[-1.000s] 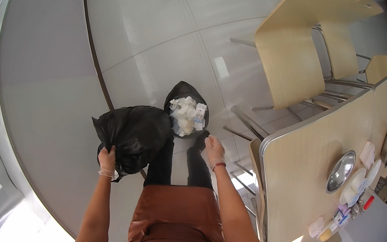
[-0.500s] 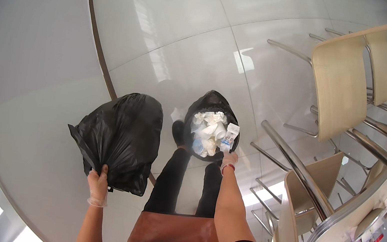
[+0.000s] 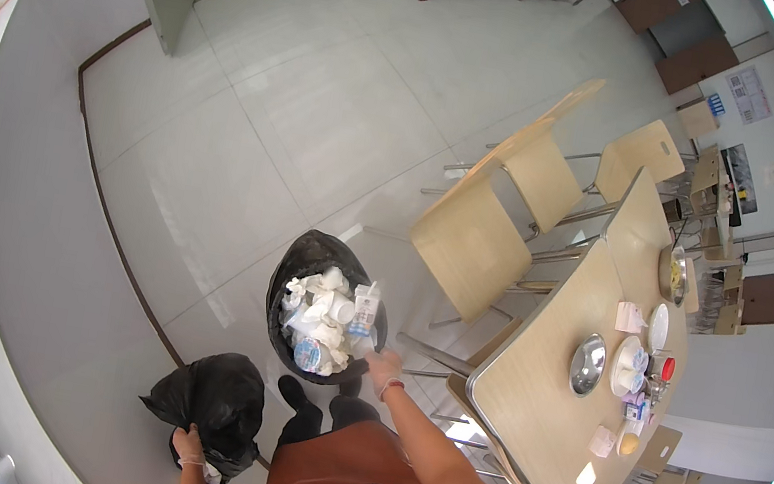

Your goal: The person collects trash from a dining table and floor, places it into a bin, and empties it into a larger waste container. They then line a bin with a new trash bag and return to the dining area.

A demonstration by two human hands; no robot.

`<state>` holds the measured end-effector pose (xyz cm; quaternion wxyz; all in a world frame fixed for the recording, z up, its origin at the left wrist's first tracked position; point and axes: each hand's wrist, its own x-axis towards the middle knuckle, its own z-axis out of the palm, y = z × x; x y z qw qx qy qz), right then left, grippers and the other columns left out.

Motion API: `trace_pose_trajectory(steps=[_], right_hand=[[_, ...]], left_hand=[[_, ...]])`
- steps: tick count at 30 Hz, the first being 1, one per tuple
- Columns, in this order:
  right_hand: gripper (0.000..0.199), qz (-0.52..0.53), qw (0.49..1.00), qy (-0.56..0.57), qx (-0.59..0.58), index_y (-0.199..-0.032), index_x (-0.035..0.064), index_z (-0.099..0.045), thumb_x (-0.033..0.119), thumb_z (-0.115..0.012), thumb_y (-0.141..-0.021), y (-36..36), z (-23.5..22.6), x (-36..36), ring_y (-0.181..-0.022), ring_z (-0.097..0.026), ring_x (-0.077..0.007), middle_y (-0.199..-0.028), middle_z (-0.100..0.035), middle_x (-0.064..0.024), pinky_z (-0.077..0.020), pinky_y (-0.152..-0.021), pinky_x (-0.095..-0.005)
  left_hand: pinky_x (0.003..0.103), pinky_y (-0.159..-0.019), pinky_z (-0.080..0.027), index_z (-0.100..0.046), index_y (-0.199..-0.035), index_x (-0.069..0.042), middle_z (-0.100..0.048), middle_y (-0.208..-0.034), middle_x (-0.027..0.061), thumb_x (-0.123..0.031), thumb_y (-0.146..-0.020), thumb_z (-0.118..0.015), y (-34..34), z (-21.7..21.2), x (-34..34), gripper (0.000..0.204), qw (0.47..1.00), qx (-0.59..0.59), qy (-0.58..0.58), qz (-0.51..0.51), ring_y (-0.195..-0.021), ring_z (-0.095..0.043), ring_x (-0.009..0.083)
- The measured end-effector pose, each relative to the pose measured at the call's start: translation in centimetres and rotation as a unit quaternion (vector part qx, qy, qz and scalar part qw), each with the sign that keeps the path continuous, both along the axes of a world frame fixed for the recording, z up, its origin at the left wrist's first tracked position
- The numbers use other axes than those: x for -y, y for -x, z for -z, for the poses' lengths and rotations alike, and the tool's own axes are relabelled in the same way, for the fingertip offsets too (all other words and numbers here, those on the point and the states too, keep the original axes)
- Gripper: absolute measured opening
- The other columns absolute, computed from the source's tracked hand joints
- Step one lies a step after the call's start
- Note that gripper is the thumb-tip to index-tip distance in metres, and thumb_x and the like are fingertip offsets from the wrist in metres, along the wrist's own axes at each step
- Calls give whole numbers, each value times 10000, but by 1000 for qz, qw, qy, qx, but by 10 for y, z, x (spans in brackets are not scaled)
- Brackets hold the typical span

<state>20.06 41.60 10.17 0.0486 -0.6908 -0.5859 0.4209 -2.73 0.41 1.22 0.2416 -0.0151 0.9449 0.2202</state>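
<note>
Left hand (image 3: 191, 444) clamped on the neck of a tied black trash bag (image 3: 214, 404), which now hangs lower and closer to the person's legs than half a second ago. Right hand (image 3: 384, 368) grips the rim of the open bin bag (image 3: 324, 318), full of cups and tissue, just ahead of the feet. The dining table (image 3: 543, 409) has swung back into view, right of the bin bag, chairs (image 3: 473, 241) beyond.

Glossy black plastic on the tied bag (image 3: 214, 407), crinkled. The bin (image 3: 326, 322) beside it wears the same shiny plastic liner, stuffed with white paper and plastic cups. Right of the bin, smooth pale wood table (image 3: 543, 409); floor (image 3: 251, 139) polished, reflective.
</note>
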Motion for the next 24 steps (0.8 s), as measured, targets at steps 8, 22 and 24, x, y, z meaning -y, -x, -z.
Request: trace_pose_trajectory(steps=[8, 22, 24], right_hand=[[288, 70, 987, 19, -145, -685, -82, -606, 205, -583, -683, 49, -52, -74, -546, -603, -263, -606, -594, -195, -463, -520, -357], [233, 21, 981, 159, 111, -870, 53, -682, 214, -543, -776, 110, 198, -216, -874, -621, -347, -906, -647, -176, -499, -732, -412], [244, -11, 977, 147, 154, -858, 33, -677, 215, -538, -775, 105, 237, -232, -888, -612, -362, -922, -640, -199, -494, -752, -419]], left_hand=[[424, -726, -471, -589, -850, 122, -612, -844, 293, -229, -743, -634, 71, 52, -46, 370, 988, -7, 140, 68, -834, -602, 418], [337, -539, -436, -538, -864, 103, -594, -763, 110, -237, -830, -644, 210, -25, -209, 357, 994, 47, -18, -99, -629, -464, 166], [355, -494, -410, -520, -758, 115, -562, -673, 99, -223, -825, -652, 237, -5, -236, 369, 998, 0, -28, -49, -579, -433, 158]])
